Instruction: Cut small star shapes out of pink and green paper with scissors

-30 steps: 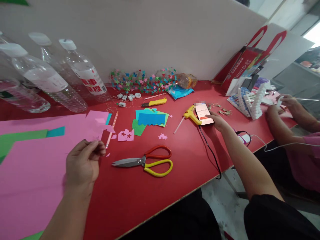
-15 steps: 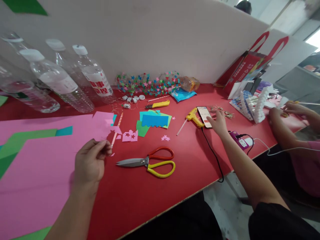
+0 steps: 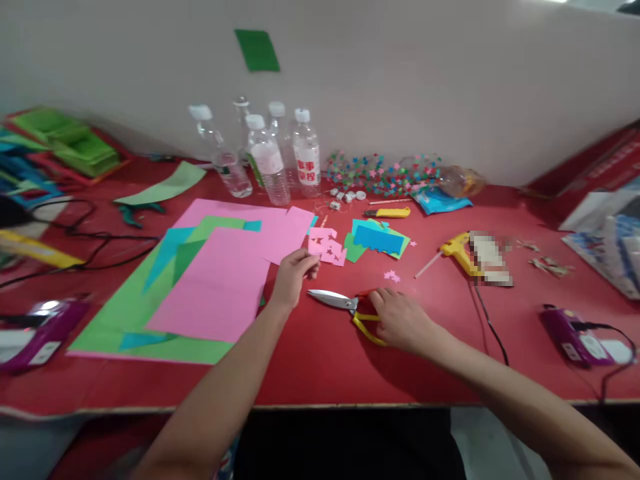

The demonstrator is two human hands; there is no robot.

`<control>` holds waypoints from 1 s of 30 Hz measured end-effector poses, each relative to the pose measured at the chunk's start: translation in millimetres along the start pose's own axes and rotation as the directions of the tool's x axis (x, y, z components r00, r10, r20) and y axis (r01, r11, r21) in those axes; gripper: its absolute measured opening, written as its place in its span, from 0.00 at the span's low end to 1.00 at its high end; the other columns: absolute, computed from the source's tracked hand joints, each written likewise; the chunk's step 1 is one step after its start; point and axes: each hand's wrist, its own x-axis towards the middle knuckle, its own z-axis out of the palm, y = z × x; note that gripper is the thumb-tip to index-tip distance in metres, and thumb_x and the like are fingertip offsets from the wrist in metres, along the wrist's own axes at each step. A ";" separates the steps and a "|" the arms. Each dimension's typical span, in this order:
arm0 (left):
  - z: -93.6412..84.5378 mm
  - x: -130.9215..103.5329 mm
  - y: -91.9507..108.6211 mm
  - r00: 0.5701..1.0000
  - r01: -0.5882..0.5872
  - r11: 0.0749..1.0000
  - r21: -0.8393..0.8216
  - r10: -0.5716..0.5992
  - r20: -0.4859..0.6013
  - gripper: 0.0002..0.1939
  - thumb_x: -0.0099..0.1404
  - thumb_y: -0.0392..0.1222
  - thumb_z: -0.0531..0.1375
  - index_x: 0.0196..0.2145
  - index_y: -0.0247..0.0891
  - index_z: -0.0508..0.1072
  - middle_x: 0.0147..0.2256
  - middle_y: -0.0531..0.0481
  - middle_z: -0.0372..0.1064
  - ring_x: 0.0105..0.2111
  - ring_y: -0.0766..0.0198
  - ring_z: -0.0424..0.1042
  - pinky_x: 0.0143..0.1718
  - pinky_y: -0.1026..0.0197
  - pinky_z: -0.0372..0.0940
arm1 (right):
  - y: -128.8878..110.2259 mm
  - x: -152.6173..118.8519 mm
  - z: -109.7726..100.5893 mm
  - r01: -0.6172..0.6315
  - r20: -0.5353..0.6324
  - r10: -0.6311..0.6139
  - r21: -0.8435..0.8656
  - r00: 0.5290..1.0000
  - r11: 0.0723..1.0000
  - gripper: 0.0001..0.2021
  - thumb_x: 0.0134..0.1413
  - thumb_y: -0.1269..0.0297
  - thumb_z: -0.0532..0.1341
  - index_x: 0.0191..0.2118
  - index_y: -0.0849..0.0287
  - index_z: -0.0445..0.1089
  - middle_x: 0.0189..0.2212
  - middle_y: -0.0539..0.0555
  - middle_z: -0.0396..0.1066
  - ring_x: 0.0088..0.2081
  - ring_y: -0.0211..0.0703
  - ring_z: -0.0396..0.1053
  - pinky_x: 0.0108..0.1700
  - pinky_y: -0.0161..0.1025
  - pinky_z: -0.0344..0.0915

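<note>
the far wall point(image 3: 400, 80) is dimly lit, outer edges are blurred, and soft shadow is cast under the right hand point(image 3: 403, 320).

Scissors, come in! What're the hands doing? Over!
Right hand at scissors, handle end; scissors look shut. Left hand pinched, contents unclear. Pink stars nearby, not touching.

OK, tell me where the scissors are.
In the head view, the scissors lie just right of centre on the red table, with the right hand at their handles.
</note>
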 end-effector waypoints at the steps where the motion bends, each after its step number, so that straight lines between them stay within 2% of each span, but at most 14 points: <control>1: 0.0 0.2 0.6 1.000 -0.004 1.000 0.001 0.004 -0.005 0.10 0.53 0.39 0.62 0.19 0.35 0.67 0.18 0.57 0.63 0.18 0.74 0.60 0.20 0.70 0.55 | -0.6 1.0 0.0 -0.009 0.009 0.009 -0.011 1.000 1.000 0.15 0.56 0.59 0.58 0.45 0.66 0.68 0.37 0.62 0.72 0.38 0.55 0.70 0.37 0.44 0.63; 8: -11.2 6.9 4.5 0.997 -0.040 0.999 -0.026 0.038 -0.068 0.11 0.53 0.40 0.61 0.19 0.36 0.64 0.18 0.57 0.62 0.17 0.74 0.59 0.19 0.69 0.53 | 2.4 -3.2 0.0 -0.088 0.041 0.085 0.083 0.996 0.993 0.18 0.48 0.68 0.57 0.47 0.63 0.67 0.45 0.61 0.72 0.37 0.50 0.72 0.33 0.40 0.61; 12: -17.4 11.9 4.9 0.990 -0.066 0.997 -0.049 0.059 -0.131 0.10 0.54 0.40 0.60 0.19 0.36 0.62 0.18 0.58 0.61 0.18 0.75 0.58 0.20 0.70 0.53 | 13.2 -0.7 -5.0 -0.132 0.069 0.125 0.112 0.990 0.985 0.16 0.45 0.71 0.57 0.43 0.61 0.68 0.39 0.60 0.74 0.36 0.51 0.72 0.33 0.39 0.59; 15: -17.8 13.0 3.9 0.987 -0.065 0.997 -0.051 0.056 -0.152 0.10 0.54 0.40 0.59 0.20 0.36 0.62 0.18 0.58 0.60 0.18 0.75 0.58 0.20 0.71 0.53 | 23.0 5.7 -10.3 -0.180 0.025 0.181 0.302 0.983 0.936 0.07 0.47 0.67 0.58 0.35 0.58 0.65 0.30 0.55 0.72 0.29 0.45 0.68 0.29 0.37 0.55; 16: -16.2 12.0 3.4 0.989 -0.055 0.997 -0.048 0.048 -0.142 0.10 0.54 0.40 0.59 0.20 0.36 0.62 0.18 0.59 0.60 0.18 0.75 0.58 0.20 0.71 0.53 | 25.9 8.1 -10.8 -0.193 0.000 0.211 0.414 0.977 0.890 0.04 0.49 0.64 0.58 0.32 0.58 0.63 0.27 0.53 0.69 0.26 0.43 0.65 0.27 0.37 0.54; 17: -13.3 10.0 2.9 0.992 -0.040 0.998 -0.042 0.035 -0.120 0.10 0.54 0.40 0.59 0.20 0.36 0.63 0.18 0.59 0.60 0.18 0.75 0.58 0.20 0.71 0.52 | 28.3 10.5 -10.2 -0.196 -0.019 0.245 0.544 0.969 0.816 0.07 0.51 0.61 0.58 0.30 0.57 0.61 0.24 0.50 0.66 0.24 0.40 0.62 0.26 0.36 0.53; 19: -3.8 2.4 1.5 0.999 0.011 1.000 -0.018 -0.011 -0.032 0.09 0.53 0.40 0.59 0.20 0.36 0.64 0.17 0.58 0.61 0.17 0.75 0.58 0.20 0.70 0.53 | 31.1 14.8 -6.0 -0.178 -0.024 0.318 0.788 0.948 0.589 0.12 0.51 0.55 0.58 0.28 0.56 0.58 0.21 0.47 0.62 0.21 0.37 0.58 0.24 0.35 0.53; 21: 9.5 -8.9 -0.5 0.993 0.074 0.997 0.029 -0.076 0.092 0.09 0.51 0.39 0.61 0.18 0.34 0.67 0.17 0.55 0.62 0.17 0.73 0.60 0.21 0.68 0.55 | 30.6 17.9 0.5 -0.142 0.008 0.364 0.928 0.931 0.344 0.16 0.48 0.51 0.62 0.29 0.56 0.57 0.22 0.46 0.63 0.20 0.34 0.57 0.23 0.34 0.55; 22: 16.5 -15.1 -1.8 0.976 0.115 0.991 0.071 -0.126 0.176 0.09 0.50 0.38 0.62 0.17 0.34 0.68 0.16 0.55 0.62 0.17 0.73 0.60 0.21 0.67 0.55 | 29.3 18.9 3.8 -0.113 0.015 0.376 0.964 0.927 0.240 0.17 0.46 0.51 0.64 0.29 0.56 0.57 0.24 0.46 0.63 0.19 0.33 0.57 0.22 0.33 0.55; 23: 23.1 -21.2 -3.0 0.939 0.147 0.978 0.147 -0.185 0.291 0.08 0.51 0.38 0.61 0.18 0.34 0.69 0.16 0.55 0.62 0.17 0.72 0.60 0.22 0.67 0.55 | 27.5 19.6 6.6 -0.089 0.022 0.384 0.984 0.923 0.156 0.18 0.44 0.51 0.65 0.29 0.56 0.57 0.24 0.46 0.64 0.19 0.32 0.57 0.21 0.33 0.55; 24: 28.8 -26.6 -4.2 0.910 0.157 0.971 0.182 -0.214 0.355 0.09 0.53 0.40 0.61 0.18 0.34 0.69 0.16 0.55 0.62 0.18 0.73 0.60 0.23 0.67 0.55 | 25.5 20.1 8.6 -0.068 0.027 0.391 0.993 0.920 0.092 0.19 0.43 0.51 0.67 0.29 0.56 0.57 0.24 0.45 0.63 0.18 0.32 0.57 0.21 0.32 0.55; 26: 37.1 -34.2 -5.7 0.878 0.171 0.963 0.207 -0.245 0.411 0.09 0.54 0.41 0.60 0.19 0.35 0.70 0.16 0.56 0.61 0.18 0.73 0.59 0.23 0.67 0.54 | 21.7 21.0 10.3 -0.057 0.040 0.414 0.998 0.909 0.030 0.20 0.40 0.53 0.69 0.29 0.56 0.56 0.21 0.42 0.60 0.17 0.30 0.56 0.19 0.32 0.54; 28: 41.3 -36.9 -5.9 0.878 0.189 0.963 0.191 -0.253 0.408 0.09 0.54 0.41 0.60 0.20 0.35 0.70 0.17 0.56 0.62 0.18 0.73 0.59 0.24 0.66 0.54 | 19.0 22.8 8.9 -0.069 0.056 0.420 0.997 0.906 0.016 0.19 0.41 0.55 0.69 0.28 0.56 0.57 0.18 0.41 0.59 0.16 0.30 0.55 0.19 0.31 0.52; 30: 43.1 -35.6 -4.9 0.886 0.203 0.964 0.173 -0.256 0.386 0.09 0.55 0.40 0.60 0.20 0.35 0.69 0.18 0.56 0.63 0.19 0.73 0.60 0.24 0.66 0.56 | 17.6 25.6 6.2 -0.024 0.024 0.436 1.000 0.900 -0.006 0.20 0.40 0.56 0.70 0.28 0.56 0.56 0.18 0.41 0.58 0.17 0.30 0.55 0.19 0.31 0.51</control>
